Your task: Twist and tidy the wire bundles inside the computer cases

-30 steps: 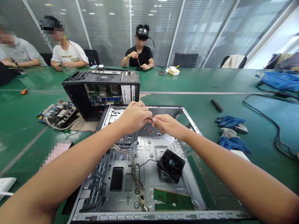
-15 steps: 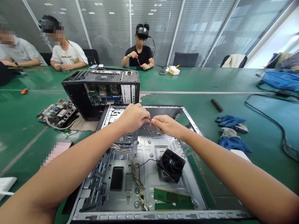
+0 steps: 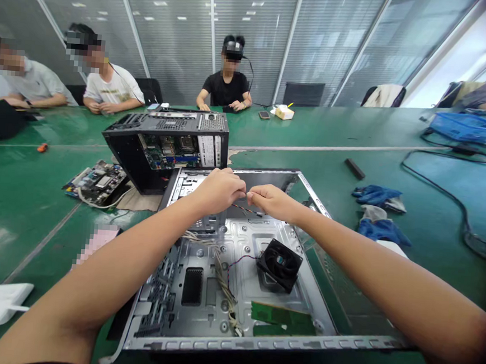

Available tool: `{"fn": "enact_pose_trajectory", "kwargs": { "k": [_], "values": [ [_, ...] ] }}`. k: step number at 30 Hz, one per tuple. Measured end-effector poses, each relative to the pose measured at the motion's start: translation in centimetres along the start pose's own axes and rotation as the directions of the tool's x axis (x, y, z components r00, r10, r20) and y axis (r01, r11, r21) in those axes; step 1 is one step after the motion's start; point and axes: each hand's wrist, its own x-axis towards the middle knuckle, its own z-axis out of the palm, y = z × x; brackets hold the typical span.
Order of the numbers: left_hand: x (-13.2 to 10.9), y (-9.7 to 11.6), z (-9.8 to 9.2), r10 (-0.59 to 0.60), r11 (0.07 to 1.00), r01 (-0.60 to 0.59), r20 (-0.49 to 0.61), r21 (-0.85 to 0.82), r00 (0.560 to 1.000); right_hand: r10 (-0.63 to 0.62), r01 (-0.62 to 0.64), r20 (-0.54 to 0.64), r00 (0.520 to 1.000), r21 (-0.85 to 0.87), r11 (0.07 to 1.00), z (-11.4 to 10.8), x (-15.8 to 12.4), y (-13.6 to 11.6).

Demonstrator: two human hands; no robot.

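Observation:
My left hand [image 3: 222, 190] and my right hand [image 3: 273, 201] are closed, fingertips pinched and almost meeting above the far part of an open computer case [image 3: 239, 232]. Whatever lies between the fingers is too small to make out. Just below them runs a thin twisted orange-and-dark cable [image 3: 244, 208] with a small dark plug at its end. A black cooling fan [image 3: 280, 265] rests inside the case, its thin wire trailing left. Nearer me lie green memory modules [image 3: 280, 318]. A beige cable bundle [image 3: 221, 281] crosses the case floor.
Behind the case stands a black computer tower [image 3: 131, 159] with a circuit board [image 3: 100, 182] left of it. Blue-grey gloves [image 3: 380, 225] and a dark bar [image 3: 354, 169] lie to the right, near a black cable [image 3: 448, 192]. Several people sit across the green table [image 3: 314, 132].
My hands stay pinched at nearly the same spot; the dark bit visible between the fingertips no longer shows. Across the table, a co-worker's raised hand with a screwdriver has come down.

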Motion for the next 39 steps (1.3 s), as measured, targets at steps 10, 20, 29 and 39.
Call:
{"fn": "enact_pose_trajectory", "kwargs": {
  "k": [10,20,29,39],
  "values": [
    [-0.06,0.18,-0.23,0.028,1.000,-0.028,-0.061,0.002,0.998,0.005,-0.006,0.030,1.000,0.041,0.999,0.10,0.05,0.03],
    [-0.13,0.46,-0.40,0.019,1.000,-0.019,-0.007,-0.004,1.000,-0.038,0.040,0.022,0.999,-0.096,0.995,0.05,0.08,0.08],
    [-0.10,0.23,-0.38,-0.023,0.997,0.021,-0.027,-0.070,0.999,0.057,-0.060,0.032,0.998,0.113,0.992,0.00,-0.33,-0.51],
    [-0.10,0.37,-0.52,-0.020,1.000,0.020,0.006,-0.018,1.000,0.047,-0.055,0.068,0.997,0.128,0.990,-0.02,-0.25,-0.16]
  ]
}}
